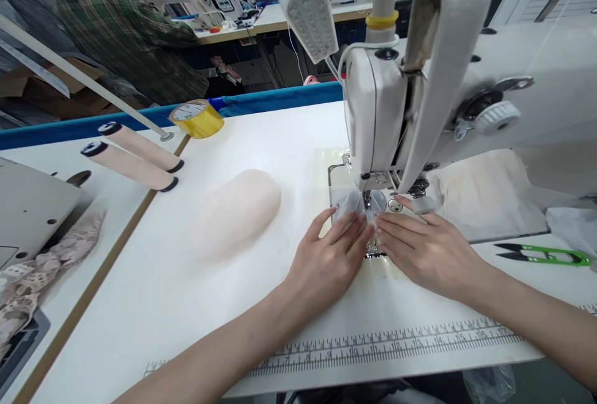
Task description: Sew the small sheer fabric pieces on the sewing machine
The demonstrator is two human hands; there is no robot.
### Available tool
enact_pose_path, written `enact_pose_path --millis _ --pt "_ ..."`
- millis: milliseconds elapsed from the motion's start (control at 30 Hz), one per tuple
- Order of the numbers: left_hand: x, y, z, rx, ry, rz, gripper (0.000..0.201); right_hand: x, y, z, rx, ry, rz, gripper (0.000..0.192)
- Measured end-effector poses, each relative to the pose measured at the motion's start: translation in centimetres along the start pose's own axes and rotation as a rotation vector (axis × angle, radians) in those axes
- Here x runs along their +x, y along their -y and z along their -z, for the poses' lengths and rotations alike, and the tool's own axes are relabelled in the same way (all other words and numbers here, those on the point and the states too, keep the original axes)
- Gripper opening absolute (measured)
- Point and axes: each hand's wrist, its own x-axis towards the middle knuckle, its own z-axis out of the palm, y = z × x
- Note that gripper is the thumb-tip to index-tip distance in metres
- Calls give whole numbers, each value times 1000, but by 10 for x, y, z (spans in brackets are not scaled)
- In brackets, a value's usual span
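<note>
My left hand [329,258] lies with its fingers stretched out on a small piece of sheer white fabric [349,201] at the presser foot [367,199] of a white sewing machine [380,105]. From the other side, my right hand [422,248] rests fingers extended, its fingertips at the fabric's right edge. The two hands nearly meet in front of the needle, and they cover part of the cloth. A pale beige moulded cup [249,208] sits on the white table [224,311], left of my left hand.
Two pale pink thread cones [135,165] and a yellow tape roll [196,119] lie at the back left. Lace [51,270] is at the far left. Green thread snips [543,254] and beige fabric [485,189] lie right. A person in a plaid shirt [125,43] sits beyond.
</note>
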Motion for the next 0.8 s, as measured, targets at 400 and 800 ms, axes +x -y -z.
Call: enact_pose_path --millis 400,800 --pt "4 4 -5 1 -28 12 26 3 -1 -2 -8 7 -26 23" --pt "7 10 -7 3 -19 53 28 7 -6 -6 -40 6 -96 26"
